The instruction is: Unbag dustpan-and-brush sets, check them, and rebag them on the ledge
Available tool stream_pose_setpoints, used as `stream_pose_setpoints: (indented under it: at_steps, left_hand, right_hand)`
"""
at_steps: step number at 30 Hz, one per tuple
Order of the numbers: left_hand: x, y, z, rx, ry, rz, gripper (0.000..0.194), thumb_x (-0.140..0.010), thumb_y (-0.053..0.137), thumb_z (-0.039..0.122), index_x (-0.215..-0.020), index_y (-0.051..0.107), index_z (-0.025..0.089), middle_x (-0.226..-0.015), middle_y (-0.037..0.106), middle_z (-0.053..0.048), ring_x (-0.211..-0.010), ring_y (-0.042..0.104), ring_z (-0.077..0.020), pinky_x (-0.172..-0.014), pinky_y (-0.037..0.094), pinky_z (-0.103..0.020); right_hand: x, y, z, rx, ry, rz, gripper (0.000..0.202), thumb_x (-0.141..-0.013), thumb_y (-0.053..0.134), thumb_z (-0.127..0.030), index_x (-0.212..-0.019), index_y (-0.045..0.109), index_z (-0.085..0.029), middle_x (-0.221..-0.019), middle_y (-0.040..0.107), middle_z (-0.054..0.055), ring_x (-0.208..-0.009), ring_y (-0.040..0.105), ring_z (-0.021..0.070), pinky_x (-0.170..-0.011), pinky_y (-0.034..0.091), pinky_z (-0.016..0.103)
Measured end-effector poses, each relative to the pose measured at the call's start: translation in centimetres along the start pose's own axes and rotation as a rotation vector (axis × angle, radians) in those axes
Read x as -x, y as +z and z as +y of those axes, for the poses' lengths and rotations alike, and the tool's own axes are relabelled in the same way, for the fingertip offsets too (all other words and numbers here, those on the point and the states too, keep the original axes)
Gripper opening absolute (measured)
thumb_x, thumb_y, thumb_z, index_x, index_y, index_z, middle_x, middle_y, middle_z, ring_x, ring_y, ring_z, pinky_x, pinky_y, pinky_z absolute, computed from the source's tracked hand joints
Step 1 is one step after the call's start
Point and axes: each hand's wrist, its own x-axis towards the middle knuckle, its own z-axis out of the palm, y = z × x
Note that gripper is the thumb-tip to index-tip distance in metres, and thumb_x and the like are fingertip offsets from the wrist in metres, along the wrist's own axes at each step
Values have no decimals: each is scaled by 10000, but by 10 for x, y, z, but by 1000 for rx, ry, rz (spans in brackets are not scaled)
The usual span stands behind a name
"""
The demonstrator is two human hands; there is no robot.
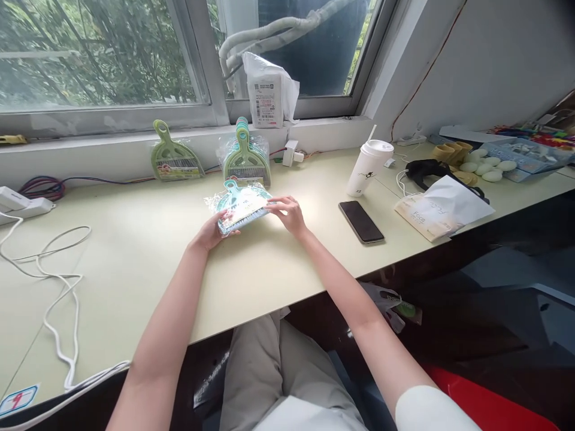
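Observation:
Between my two hands is a light-blue mini dustpan and brush set (245, 206) in a clear plastic wrapper, held tilted above the table. My left hand (212, 230) grips its left end, thumb on top and fingers underneath. At the right end, my right hand (290, 214) pinches the edge between thumb and fingers. Just behind it, a stack of wrapped dustpan sets (246, 158) with green and blue handles leans against the wall under the window. One green dustpan set (176, 158) leans alone to the left of that stack.
On the right are a white cup with a straw (368, 170), a black phone (361, 221) and a tissue pack (422, 215). White cables (67, 287) trail over the left side. A wrapped white package (267, 96) stands on the windowsill. The table's front edge (260, 315) runs above my lap.

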Motion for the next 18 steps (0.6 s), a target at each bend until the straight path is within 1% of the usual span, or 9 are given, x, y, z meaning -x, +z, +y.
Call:
stream_pose_setpoints:
  at_steps: [2, 4, 5, 8, 11, 14, 16, 18]
  left_hand:
    - [0, -3, 0, 0, -76, -26, 463, -789, 721, 363, -1197, 608, 175, -979, 693, -128, -762, 712, -239, -539, 628, -298]
    - [1, -7, 0, -3, -134, -53, 416, -780, 729, 310, -1158, 634, 163, -979, 699, -126, -730, 703, -216, -553, 634, -285]
    - [1, -9, 1, -5, -148, -50, 388, -774, 730, 282, -1132, 648, 157, -974, 701, -124, -706, 696, -203, -548, 631, -271]
    - [4, -12, 2, -9, -155, 13, 342, -754, 729, 229, -1079, 673, 141, -960, 700, -116, -652, 677, -178, -519, 619, -245]
    - [4, -12, 1, -29, -134, 22, 362, -738, 722, 201, -1089, 676, 123, -1007, 690, -129, -716, 691, -193, -563, 638, -262]
    - [5, -11, -3, -63, -108, -29, 378, -704, 717, 152, -1078, 667, 122, -1025, 685, -134, -768, 698, -210, -625, 659, -309]
    - [5, -9, -5, -94, -110, -92, 438, -685, 733, 141, -1112, 633, 130, -1022, 689, -133, -747, 703, -216, -631, 661, -342]
    - [6, -7, -7, -138, -112, -166, 547, -680, 761, 157, -1195, 578, 146, -1043, 691, -139, -718, 713, -224, -601, 650, -337]
  right_hand:
    - [1, -3, 2, 48, 46, 21, 172, -926, 632, -307, -1002, 781, -349, -1087, 761, 5, -1109, 594, 230, -1028, 386, 411]
    - [1, -1, 3, 98, 69, 28, 182, -942, 613, -317, -1010, 781, -331, -977, 775, 12, -1064, 604, 226, -1042, 334, 418]
    - [1, 1, 3, 118, 69, 23, 184, -946, 607, -322, -998, 783, -322, -941, 778, 11, -1039, 608, 222, -1051, 308, 420]
    - [1, 5, 1, 128, 58, -1, 194, -959, 588, -328, -963, 781, -310, -890, 788, -4, -994, 612, 212, -1073, 257, 416]
    - [2, 6, -1, 95, 95, -30, 192, -961, 579, -325, -972, 769, -304, -804, 786, -14, -934, 606, 212, -1057, 273, 403]
    - [2, 7, -1, 79, 162, -42, 184, -945, 597, -342, -909, 762, -271, -722, 760, -5, -854, 589, 209, -1030, 310, 401]
    - [1, 8, 1, 88, 192, -15, 196, -929, 613, -353, -836, 752, -252, -772, 748, 17, -854, 589, 212, -1022, 335, 418]
    - [0, 9, 3, 85, 204, 59, 175, -894, 653, -358, -801, 739, -239, -964, 728, 60, -962, 595, 236, -1020, 371, 439]
